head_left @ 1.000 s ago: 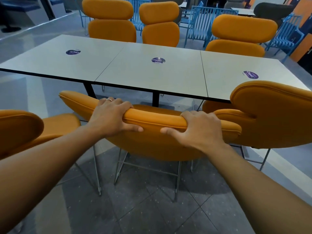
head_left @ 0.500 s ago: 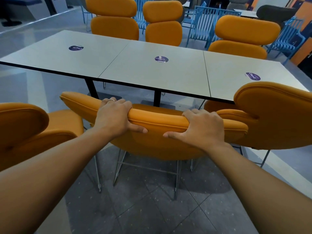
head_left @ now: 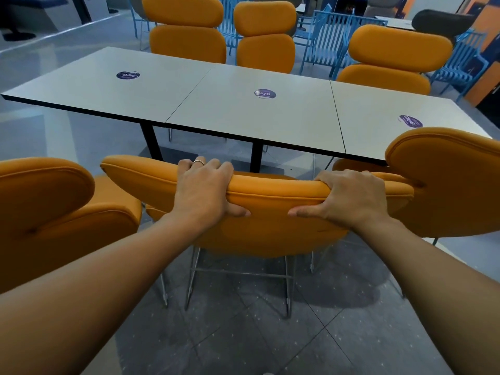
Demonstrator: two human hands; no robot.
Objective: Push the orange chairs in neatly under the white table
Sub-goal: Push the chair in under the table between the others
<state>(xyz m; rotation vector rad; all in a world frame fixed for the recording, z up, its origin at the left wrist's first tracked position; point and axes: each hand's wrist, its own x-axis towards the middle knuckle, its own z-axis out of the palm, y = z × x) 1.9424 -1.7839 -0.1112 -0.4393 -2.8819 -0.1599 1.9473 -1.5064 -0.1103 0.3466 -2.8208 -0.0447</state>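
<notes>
White table (head_left: 243, 104) is spanning the upper half of the frame, 3 orange chairs (head_left: 266, 36) sitting along its far edge. Centre chair (head_left: 270, 223) is sitting at lower middle, short of the near edge, between 2 others. Left hand (head_left: 201, 196) and right hand (head_left: 351, 200) are both gripping its backrest top, fingers curled over.

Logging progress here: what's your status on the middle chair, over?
Left hand and right hand both gripping middle orange chair backrest. Seat short of white table. Table leg dead ahead.

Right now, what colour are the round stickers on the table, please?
Purple stickers with white lettering; head view.
</notes>
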